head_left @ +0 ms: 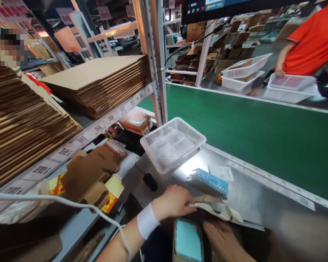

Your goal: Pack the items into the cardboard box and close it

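Note:
My left hand (174, 200), with a white band at the wrist, pinches the left end of a beige, bag-like thing (221, 211) with loose, curling edges. My right hand (221, 234) reaches in under its near side, and the fingers there are hidden in shadow. Between my forearms, close to my body, is a pale blue, flat-faced item (189, 240) with a shiny clear edge. Just beyond the beige thing lies a blue bubble-wrapped pack (210, 182), beside a white printed paper slip (222, 173).
A white perforated basket (173, 145) stands on the metal table (166, 178), near a black mouse (150, 182). Behind runs a green conveyor belt (248, 131). Cardboard stacks (98, 83) fill the left shelf. A white cable (79, 205) crosses the lower left. Across the belt, a person in orange (314, 40) touches another basket.

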